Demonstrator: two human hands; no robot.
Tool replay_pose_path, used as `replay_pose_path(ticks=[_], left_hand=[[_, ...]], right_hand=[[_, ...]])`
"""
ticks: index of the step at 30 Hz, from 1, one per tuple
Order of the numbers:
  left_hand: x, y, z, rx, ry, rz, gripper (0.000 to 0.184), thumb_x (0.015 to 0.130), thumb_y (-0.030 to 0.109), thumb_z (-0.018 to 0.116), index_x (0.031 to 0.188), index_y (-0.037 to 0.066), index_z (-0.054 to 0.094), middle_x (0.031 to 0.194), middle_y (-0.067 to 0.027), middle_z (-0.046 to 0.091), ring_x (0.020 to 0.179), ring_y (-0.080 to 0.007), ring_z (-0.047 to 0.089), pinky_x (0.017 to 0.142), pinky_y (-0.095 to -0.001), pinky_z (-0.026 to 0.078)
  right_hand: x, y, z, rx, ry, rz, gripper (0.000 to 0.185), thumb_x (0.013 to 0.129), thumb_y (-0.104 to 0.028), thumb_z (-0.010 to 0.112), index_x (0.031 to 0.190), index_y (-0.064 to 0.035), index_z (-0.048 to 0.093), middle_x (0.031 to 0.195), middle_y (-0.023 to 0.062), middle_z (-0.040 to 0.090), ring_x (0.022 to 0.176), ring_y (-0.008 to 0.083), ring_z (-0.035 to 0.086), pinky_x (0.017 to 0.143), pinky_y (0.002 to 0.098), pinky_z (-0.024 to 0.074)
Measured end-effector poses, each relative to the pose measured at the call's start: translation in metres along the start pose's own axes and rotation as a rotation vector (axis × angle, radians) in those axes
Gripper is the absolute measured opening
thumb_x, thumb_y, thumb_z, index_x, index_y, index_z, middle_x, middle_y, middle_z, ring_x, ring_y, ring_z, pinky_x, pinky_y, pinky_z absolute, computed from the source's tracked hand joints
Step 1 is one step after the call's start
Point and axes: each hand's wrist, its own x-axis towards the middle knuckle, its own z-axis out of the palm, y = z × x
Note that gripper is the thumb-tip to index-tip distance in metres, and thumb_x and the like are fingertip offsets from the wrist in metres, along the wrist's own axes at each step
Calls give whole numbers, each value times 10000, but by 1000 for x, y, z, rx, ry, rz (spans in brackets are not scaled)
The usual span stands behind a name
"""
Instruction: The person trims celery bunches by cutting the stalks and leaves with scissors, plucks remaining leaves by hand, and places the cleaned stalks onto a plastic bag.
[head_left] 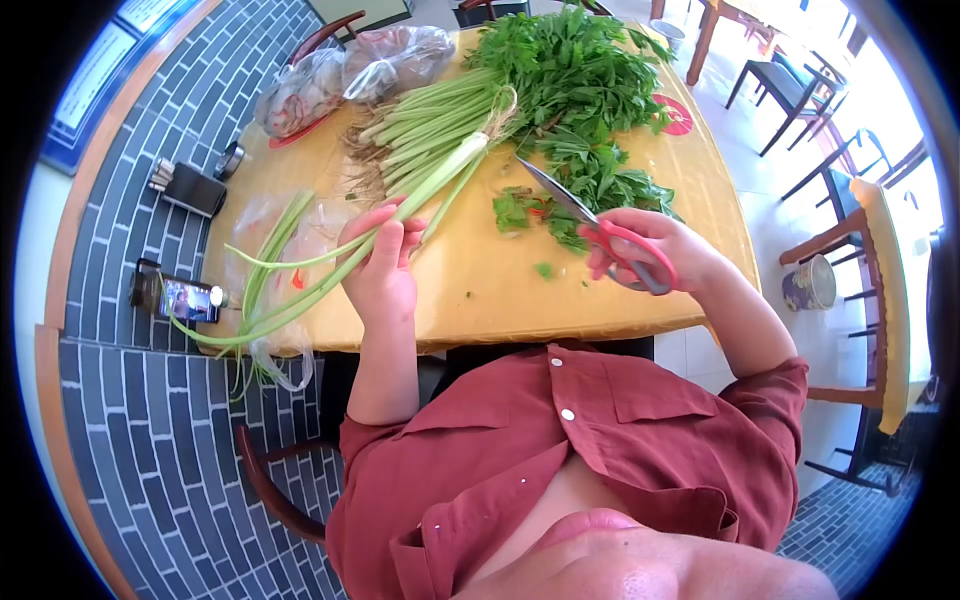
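My left hand (385, 262) is closed around a few long pale-green celery stalks (440, 182), whose root end points up and right over the table. Their thin ends trail left past the table edge. In my right hand (650, 248) is a pair of scissors (560, 193) with red handles, blades pointing up and left, apart from the held stalks. Cut celery leaves (610, 180) lie just beyond the scissors. Farther back rests a large bunch of celery (425, 118) with roots to the left and a leafy heap (570, 70) to the right.
Filled plastic bags (395, 62) stand at the back left of the yellow-covered table (480, 300). A clear bag (325, 228) and cut stalks (285, 235) lie left of my hand. A phone (190, 300) and a black holder (192, 190) are by the brick wall.
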Motion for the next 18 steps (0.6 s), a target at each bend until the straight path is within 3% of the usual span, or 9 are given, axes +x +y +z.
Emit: replay_pose_path(ticks=[4, 7, 18], left_hand=[[-5, -1, 3, 25, -41, 10, 162, 854, 73, 619, 1002, 12, 591, 1054, -188, 614, 762, -192, 634, 691, -243, 535], [-6, -3, 5, 11, -12, -13, 169, 843, 28, 616, 1005, -5, 582, 1034, -202, 611, 738, -216, 641, 639, -254, 524], [-21, -18, 19, 1, -71, -94, 155, 853, 5, 591, 1006, -4, 576, 999, -192, 623, 737, -216, 643, 640, -259, 526]], right_hand=[[8, 5, 4, -135, -140, -152, 497, 953, -393, 445, 1276, -16, 423, 1012, 123, 613, 683, 98, 459, 572, 220, 390], [12, 7, 7, -121, -81, -67, 500, 947, -417, 447, 1265, -31, 437, 988, 105, 607, 669, 98, 472, 563, 228, 393], [16, 11, 20, -5, 81, -59, 516, 921, -464, 481, 1211, -37, 469, 899, 60, 552, 639, 104, 496, 528, 228, 396]])
